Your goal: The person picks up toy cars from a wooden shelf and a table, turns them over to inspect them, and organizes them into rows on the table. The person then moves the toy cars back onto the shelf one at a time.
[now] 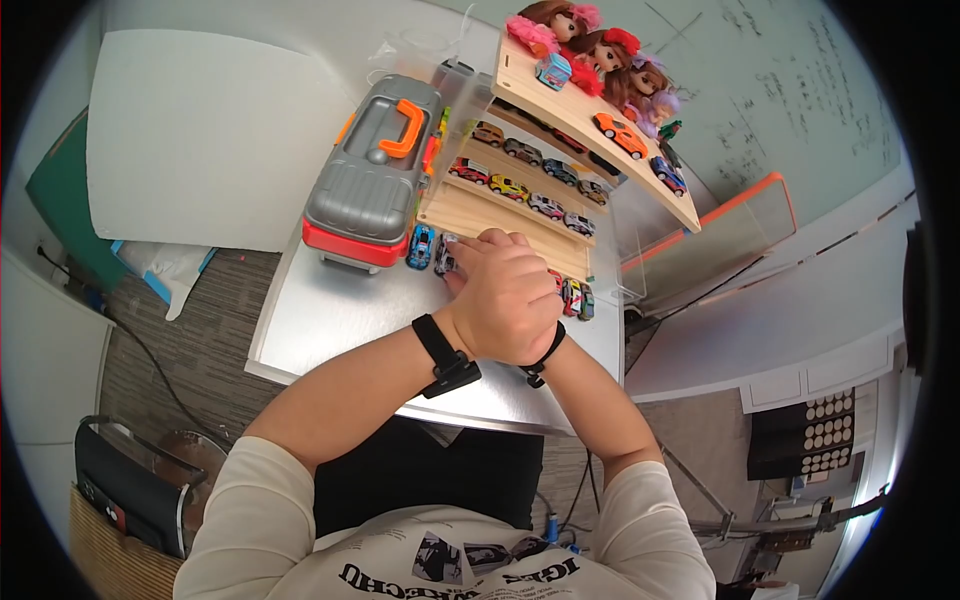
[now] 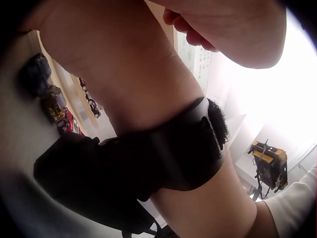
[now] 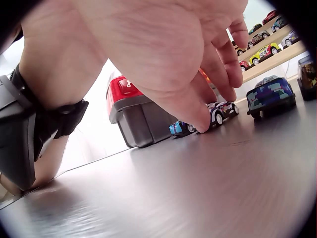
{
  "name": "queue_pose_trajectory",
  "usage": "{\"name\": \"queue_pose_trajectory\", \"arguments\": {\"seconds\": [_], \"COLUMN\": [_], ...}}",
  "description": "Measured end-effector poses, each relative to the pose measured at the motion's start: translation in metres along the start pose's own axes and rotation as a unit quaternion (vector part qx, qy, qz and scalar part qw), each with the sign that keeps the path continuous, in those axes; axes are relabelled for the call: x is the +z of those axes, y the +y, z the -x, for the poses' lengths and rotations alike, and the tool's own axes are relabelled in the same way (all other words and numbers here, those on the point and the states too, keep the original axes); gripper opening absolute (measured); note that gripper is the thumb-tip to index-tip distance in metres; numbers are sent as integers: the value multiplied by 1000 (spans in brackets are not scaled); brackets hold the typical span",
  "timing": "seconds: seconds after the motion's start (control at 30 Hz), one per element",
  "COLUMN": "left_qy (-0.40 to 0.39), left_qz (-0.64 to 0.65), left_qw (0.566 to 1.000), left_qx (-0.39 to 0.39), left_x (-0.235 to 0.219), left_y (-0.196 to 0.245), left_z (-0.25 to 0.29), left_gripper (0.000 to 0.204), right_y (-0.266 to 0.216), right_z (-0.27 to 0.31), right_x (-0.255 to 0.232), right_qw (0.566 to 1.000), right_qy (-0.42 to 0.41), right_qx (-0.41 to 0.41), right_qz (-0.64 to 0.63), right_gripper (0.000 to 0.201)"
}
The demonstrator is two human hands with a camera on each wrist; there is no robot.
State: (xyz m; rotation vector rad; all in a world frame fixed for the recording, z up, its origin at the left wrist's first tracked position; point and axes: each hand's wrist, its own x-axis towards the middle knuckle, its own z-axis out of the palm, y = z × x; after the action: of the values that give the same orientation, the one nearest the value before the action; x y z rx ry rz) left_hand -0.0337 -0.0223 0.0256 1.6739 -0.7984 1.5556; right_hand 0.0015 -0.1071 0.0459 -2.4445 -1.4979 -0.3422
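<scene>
Both hands overlap over the silver table. In the head view, my right hand (image 1: 492,262) reaches leftward to a white-and-black toy car (image 1: 441,264). The right wrist view has my right hand (image 3: 163,54) with thumb and fingers around that car (image 3: 225,111), which rests on the table. A blue toy car (image 1: 421,246) stands just left of it. My left hand (image 1: 490,328) lies against the right hand, and its fingers cannot be told apart clearly. Nearby on the table stands a camouflage-patterned blue car (image 3: 271,96).
A grey-and-red toolbox (image 1: 372,160) stands at the table's left. Behind the hands, a wooden shelf (image 1: 535,236) holds rows of toy cars, with dolls (image 1: 600,55) on top. Several cars (image 1: 572,298) stand right of the hands. A whiteboard (image 1: 740,90) is behind.
</scene>
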Motion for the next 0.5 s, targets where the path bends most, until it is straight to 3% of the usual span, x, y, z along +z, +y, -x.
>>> {"name": "queue_pose_trajectory", "arguments": {"seconds": [0.27,0.37,0.5], "left_qy": [-53,-71,-75], "left_qz": [30,42,74], "left_qw": [998,997,994], "left_qx": [-17,-10,0], "left_x": [-4,3,8], "left_y": [8,13,23], "left_z": [0,6,7], "left_gripper": [17,18,18], "right_y": [27,32,45], "right_z": [19,27,38], "right_x": [-17,-18,2], "right_qw": [1000,995,999], "right_qy": [9,-54,5], "right_qx": [-1,56,-2], "right_qz": [1,66,34], "right_gripper": [33,36,37]}}
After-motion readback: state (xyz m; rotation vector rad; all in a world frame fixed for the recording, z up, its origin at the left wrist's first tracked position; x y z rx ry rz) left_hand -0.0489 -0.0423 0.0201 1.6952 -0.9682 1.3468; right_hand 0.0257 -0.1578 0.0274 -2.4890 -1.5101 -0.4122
